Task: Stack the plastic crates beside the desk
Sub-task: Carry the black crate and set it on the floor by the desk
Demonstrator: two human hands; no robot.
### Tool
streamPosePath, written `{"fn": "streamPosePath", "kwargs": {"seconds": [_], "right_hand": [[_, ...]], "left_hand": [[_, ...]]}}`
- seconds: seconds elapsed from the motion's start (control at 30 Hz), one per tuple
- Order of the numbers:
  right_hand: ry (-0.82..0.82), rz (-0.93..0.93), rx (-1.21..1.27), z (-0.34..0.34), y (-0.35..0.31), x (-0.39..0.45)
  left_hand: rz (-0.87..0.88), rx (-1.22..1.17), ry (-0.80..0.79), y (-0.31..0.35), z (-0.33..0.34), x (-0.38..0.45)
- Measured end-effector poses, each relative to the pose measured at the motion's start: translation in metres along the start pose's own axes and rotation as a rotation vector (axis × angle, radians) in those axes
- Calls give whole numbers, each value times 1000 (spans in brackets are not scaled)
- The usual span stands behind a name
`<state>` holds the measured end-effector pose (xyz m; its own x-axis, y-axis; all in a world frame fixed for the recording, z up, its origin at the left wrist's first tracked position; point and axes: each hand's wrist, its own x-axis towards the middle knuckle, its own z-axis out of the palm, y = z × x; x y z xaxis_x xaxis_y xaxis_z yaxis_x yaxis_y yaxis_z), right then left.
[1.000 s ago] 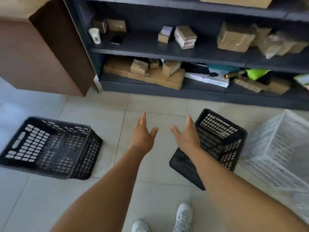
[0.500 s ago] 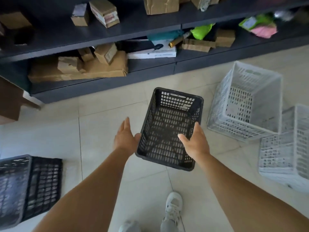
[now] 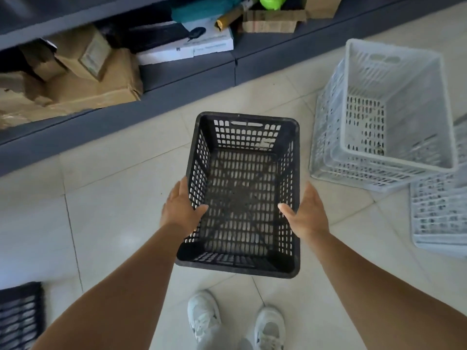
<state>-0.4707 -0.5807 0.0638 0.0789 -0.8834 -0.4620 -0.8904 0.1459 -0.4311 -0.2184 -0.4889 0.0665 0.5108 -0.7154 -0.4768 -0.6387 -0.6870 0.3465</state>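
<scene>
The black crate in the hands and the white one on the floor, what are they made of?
Black crate: looks like moulded plastic, matte and dusty, with slotted walls. White crate: apparently the same kind of plastic, pale and slightly see-through.

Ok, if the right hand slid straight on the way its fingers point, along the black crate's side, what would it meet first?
Probably nothing soon: the right hand points along the black crate toward bare floor, then the dark shelf base. The white crate seems further right; depth unclear.

Both arms extended, left hand [image 3: 180, 210] and right hand [image 3: 307, 214] facing inward, thumbs hooked, grip closed
</scene>
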Motion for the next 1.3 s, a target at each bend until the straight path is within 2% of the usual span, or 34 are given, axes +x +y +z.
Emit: {"fn": "streamPosePath", "kwargs": {"seconds": [0.23,0.37,0.63,0.87,1.07,1.3], "right_hand": [[24,24,28,54,18,50],[31,75,-8,73,17,66],[125,185,-12,89,13,79],[190,160,26,96,7,65],[189,103,75,82,-21,51],[193,30,108,36,-77,16]], "left_hand": [[8,71,-15,-22,44,67],[1,-4,-37,-31,58,88],[3,-108,32,-30,69,95],[-59,-253,33,-42,70,86],[-160,-315,59,-50,42,65],[-236,-388,114,-51,-33,21]]}}
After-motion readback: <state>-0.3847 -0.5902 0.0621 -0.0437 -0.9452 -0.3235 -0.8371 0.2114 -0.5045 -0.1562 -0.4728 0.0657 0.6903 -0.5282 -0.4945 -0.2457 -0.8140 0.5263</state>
